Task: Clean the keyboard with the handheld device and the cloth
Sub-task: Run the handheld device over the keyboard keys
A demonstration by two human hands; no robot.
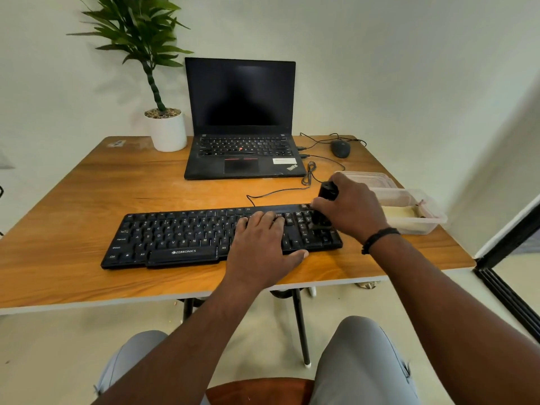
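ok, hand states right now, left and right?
Left hand: open, fingers flat on the black Zebronics keyboard.
Right hand: gripping the black handheld device, held over the keyboard's right end.

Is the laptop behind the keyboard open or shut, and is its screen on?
Open: the laptop's lid stands upright, with its keys and trackpad exposed. The screen is dark, so it looks off.

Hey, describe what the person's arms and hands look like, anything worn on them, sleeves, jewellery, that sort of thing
Both forearms are bare, with no sleeves in view. The right hand has a dark beaded bracelet around its wrist. The left hand wears nothing visible: no watch, ring or glove. Light grey trousers cover the legs below.
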